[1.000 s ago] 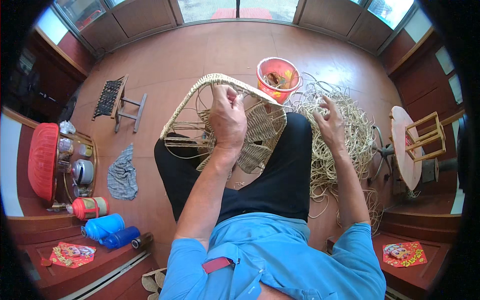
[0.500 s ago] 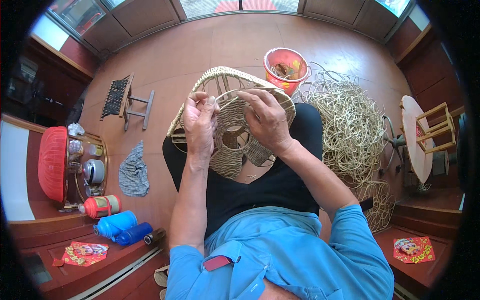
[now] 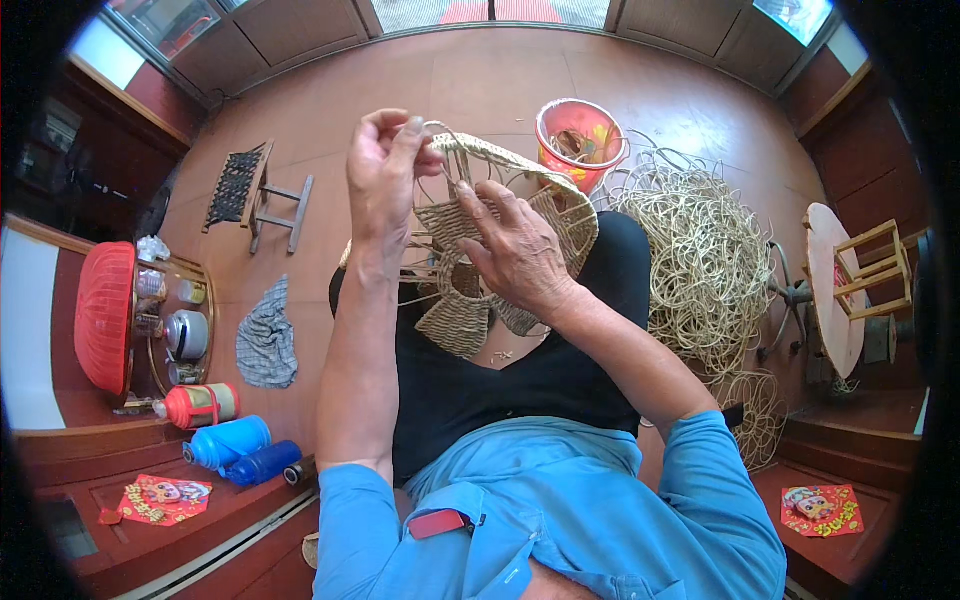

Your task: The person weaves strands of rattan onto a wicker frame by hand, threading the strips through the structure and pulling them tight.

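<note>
A tan wicker piece (image 3: 455, 328) rests across my lap. It has a braided rim, bare stakes and petal-shaped woven panels around a round opening. My left hand (image 3: 385, 180) is raised at its far left edge, thumb and fingers pinched on a thin cane strand (image 3: 441, 128) that curves toward the stakes. Over the right side of the weave lies my right hand (image 3: 518, 245), palm down, thumb and forefinger apart. Its fingertips touch the work near the stakes. Part of the rim and panels is hidden under that hand.
A red bucket (image 3: 582, 150) with cane scraps stands beyond my right knee. Tangled cane (image 3: 700, 265) is heaped to the right. On the left are a folding stool (image 3: 245, 195), a checked cloth (image 3: 266, 335), a red basin (image 3: 104, 315) and thermos flasks (image 3: 228, 440).
My left hand has moved up and left, drawing the strand away from the right hand. The right hand has shifted down onto the weave, and the wicker piece has turned and tilted.
</note>
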`<action>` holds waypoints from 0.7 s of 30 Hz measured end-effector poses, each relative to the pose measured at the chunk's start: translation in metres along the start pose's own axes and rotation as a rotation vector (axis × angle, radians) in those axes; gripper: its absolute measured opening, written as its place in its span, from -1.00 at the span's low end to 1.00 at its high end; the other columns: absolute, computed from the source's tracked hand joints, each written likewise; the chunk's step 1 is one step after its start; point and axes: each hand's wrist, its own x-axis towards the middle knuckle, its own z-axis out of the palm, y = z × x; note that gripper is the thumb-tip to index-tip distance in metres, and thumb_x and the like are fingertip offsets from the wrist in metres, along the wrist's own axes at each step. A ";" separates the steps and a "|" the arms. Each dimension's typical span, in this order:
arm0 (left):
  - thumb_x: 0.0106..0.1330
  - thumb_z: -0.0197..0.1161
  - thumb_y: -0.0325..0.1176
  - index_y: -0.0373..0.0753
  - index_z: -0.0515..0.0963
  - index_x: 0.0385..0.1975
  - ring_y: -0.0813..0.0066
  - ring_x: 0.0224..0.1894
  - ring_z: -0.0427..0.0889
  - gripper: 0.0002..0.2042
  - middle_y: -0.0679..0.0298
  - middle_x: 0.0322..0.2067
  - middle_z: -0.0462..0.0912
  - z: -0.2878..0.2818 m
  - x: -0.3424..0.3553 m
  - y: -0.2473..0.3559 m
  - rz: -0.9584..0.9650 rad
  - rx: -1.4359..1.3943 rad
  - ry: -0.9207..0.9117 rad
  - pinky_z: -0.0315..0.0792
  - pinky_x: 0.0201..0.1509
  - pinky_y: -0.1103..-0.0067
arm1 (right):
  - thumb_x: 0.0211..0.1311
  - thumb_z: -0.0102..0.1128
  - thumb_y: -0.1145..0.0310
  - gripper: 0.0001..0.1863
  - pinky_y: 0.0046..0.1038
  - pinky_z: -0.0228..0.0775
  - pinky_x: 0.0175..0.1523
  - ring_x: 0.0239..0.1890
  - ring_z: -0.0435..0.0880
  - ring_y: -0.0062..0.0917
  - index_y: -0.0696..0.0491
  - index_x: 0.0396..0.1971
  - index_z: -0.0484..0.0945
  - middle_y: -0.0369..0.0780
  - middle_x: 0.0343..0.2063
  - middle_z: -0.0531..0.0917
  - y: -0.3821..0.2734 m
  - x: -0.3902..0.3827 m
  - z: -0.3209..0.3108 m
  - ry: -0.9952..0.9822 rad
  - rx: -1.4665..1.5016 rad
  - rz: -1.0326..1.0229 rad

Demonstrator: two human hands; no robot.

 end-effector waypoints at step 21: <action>0.55 0.19 -0.48 -0.32 0.36 0.09 -0.20 -0.07 0.78 -0.77 -0.09 -0.14 0.74 0.022 -0.048 -0.021 0.167 0.956 -0.038 0.62 0.01 0.10 | 0.34 0.31 0.38 -0.53 -0.04 0.64 0.04 0.00 0.71 -0.04 -0.01 0.24 0.52 -0.06 0.08 0.52 -0.007 0.013 0.007 0.080 0.102 0.109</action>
